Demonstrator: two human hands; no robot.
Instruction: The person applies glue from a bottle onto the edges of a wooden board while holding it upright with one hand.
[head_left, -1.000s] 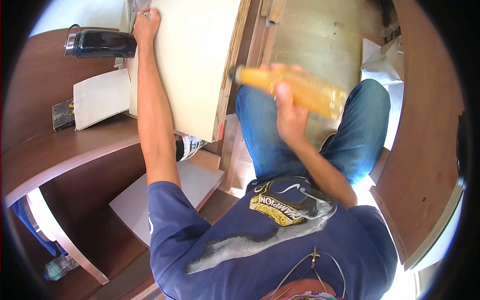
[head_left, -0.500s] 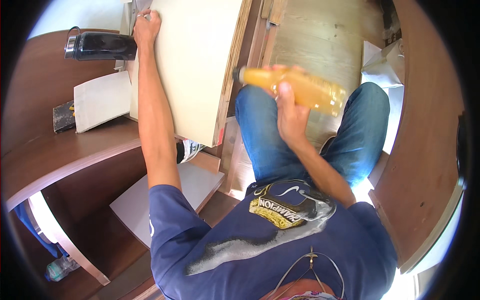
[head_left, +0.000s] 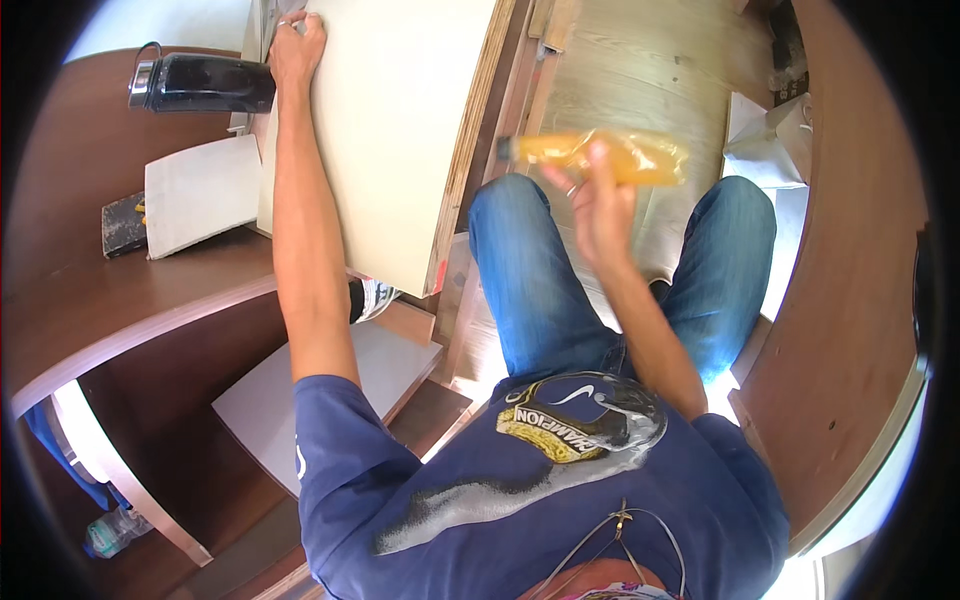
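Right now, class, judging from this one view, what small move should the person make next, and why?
Probably bring the orange bottle down to the plywood board's edge. The right hand grips the bottle in the air with its dark nozzle toward that edge, while the left hand presses on the board's far corner, steadying it.

bottle: your right hand (head_left: 600, 205) grips an orange plastic bottle (head_left: 615, 158) lying sideways above your knees, blurred, dark cap pointing left
label: white label with dark print (head_left: 372, 297) on a dark bottle, peeking out just right of your left forearm, under the pale board
water bottle: clear plastic bottle (head_left: 112, 530) with a greenish label, low on the floor at far left
bags: white paper bags (head_left: 765, 135) on the floor, upper right
screens: none
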